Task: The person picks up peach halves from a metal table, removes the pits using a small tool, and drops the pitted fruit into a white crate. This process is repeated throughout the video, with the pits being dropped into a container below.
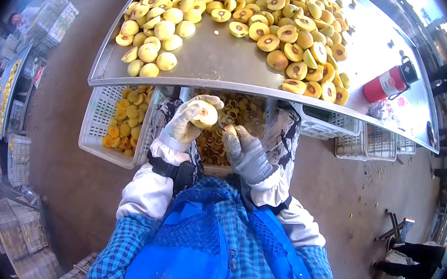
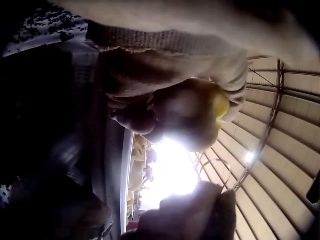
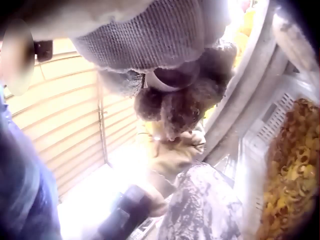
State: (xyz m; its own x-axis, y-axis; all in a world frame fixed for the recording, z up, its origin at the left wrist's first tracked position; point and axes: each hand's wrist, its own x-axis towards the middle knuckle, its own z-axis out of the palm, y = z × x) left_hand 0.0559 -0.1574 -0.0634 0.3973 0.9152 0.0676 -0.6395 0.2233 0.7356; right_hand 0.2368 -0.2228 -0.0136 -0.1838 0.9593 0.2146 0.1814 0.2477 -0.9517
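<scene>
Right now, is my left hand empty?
No, your gloved left hand holds a pale yellow fruit in its fingers.

The person wears a blue-and-teal checked shirt (image 1: 122,251) under a bright blue overgarment (image 1: 184,252), with white oversleeves (image 1: 146,190) and black-and-white patterned trousers (image 1: 285,135). A pale cream glove (image 1: 176,129) covers the left hand (image 1: 185,118), while a grey knitted glove (image 1: 255,163) with ribbed fabric and darkened fingertips (image 1: 230,131) covers the right hand (image 1: 244,148); black straps (image 1: 176,172) circle both wrists.

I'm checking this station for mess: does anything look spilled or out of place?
Yes: small yellowish scraps lie scattered on the floor by the white crates at the right, seemingly dropped rather than collected.
</scene>
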